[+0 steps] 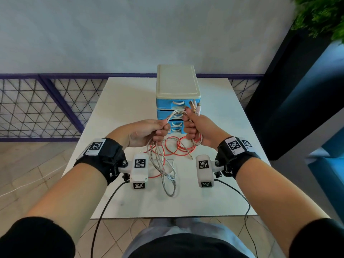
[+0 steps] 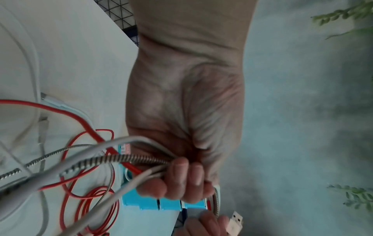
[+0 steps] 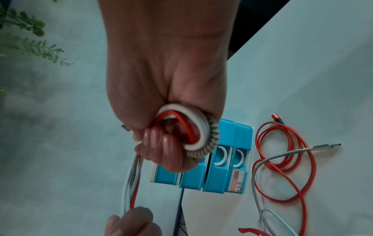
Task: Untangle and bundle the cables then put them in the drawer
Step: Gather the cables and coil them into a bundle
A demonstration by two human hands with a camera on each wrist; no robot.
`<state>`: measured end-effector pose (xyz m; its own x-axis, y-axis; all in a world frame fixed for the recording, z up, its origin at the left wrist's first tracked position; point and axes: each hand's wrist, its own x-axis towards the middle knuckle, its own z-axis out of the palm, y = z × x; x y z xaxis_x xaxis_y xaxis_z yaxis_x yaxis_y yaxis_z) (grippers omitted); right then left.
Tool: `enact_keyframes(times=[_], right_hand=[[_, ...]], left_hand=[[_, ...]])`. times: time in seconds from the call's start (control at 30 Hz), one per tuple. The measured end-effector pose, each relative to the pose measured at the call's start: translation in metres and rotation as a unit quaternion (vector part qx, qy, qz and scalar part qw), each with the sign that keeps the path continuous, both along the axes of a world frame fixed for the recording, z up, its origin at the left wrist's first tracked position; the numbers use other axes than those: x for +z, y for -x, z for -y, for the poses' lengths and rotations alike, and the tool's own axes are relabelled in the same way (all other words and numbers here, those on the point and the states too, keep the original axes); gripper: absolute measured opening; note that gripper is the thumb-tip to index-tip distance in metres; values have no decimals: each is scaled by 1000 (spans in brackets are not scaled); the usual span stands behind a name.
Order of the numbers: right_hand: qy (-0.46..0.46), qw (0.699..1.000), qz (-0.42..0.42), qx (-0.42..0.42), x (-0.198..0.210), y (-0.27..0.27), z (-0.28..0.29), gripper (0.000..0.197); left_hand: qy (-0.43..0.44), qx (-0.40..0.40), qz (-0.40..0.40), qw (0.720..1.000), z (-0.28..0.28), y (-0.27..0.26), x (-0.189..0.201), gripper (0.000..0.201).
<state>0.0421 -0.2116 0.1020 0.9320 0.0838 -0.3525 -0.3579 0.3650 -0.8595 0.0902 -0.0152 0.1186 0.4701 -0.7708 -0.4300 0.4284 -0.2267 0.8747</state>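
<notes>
Three cables, one red (image 1: 172,152), one white (image 1: 170,171) and one braided black-and-white (image 1: 172,190), run together through both hands above the white table (image 1: 119,101). My right hand (image 1: 195,127) grips a small coil of all three (image 3: 193,134), with the USB plugs (image 1: 194,107) sticking up above its fist. My left hand (image 1: 150,131) grips the same strands (image 2: 141,161) a short way along. The loose lengths hang down and lie looped on the table. The blue drawer unit (image 1: 177,95) with a cream top stands just behind the hands; its drawers look closed.
A red cable end and the braided cable's metal plug (image 3: 325,146) lie on the table right of the drawer unit. A purple mesh railing (image 1: 42,107) lies beyond the table's left side, a dark panel (image 1: 290,101) stands at the right, and a green plant (image 1: 320,15) hangs at top right.
</notes>
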Motion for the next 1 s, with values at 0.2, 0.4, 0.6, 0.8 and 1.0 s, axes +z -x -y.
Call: enact_keyframes(times=[0.2, 0.4, 0.6, 0.8, 1.0], right_hand=[[-7, 1000, -22, -19, -5, -2, -3, 40], [64, 996, -43, -45, -8, -11, -10, 52], [1, 998, -43, 50, -3, -9, -13, 83], [25, 998, -61, 4, 2, -12, -12, 35], [-3, 997, -17, -72, 10, -21, -16, 41]], left_hand=[[-117, 58, 218, 967, 22, 11, 3, 36], [-313, 58, 542, 778, 51, 32, 0, 27], [-352, 61, 565, 744, 72, 52, 3, 19], [-274, 57, 425, 861, 71, 51, 11, 34], [-104, 11, 254, 962, 51, 28, 15, 30]])
